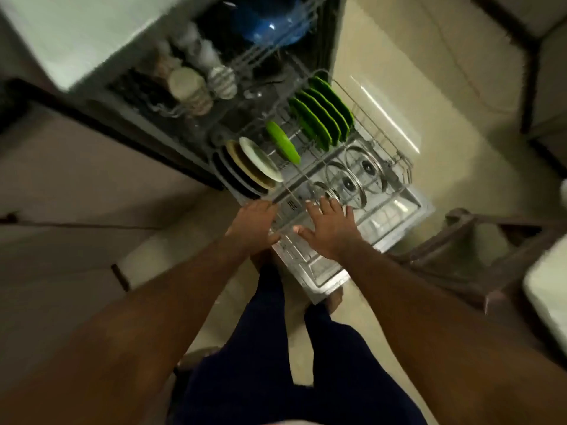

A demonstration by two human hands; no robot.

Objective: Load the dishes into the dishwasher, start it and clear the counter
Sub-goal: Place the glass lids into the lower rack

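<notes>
both hands hung low over the open steel dishwasher door [395,216]. left hand [251,223] sat at the near-left corner of the grey wire lower rack [402,167], fingers turned under; could not tell if they gripped the rim. right hand [331,230] lay beside it, fingers [333,205] spread, tips touching the front rim. the rack stood pulled out just beyond both hands, long axis running up-left into the tub. round glass pot lids [349,182] nearest, bright green plates [322,115] farther. likely next: a two-handed push along that axis.
</notes>
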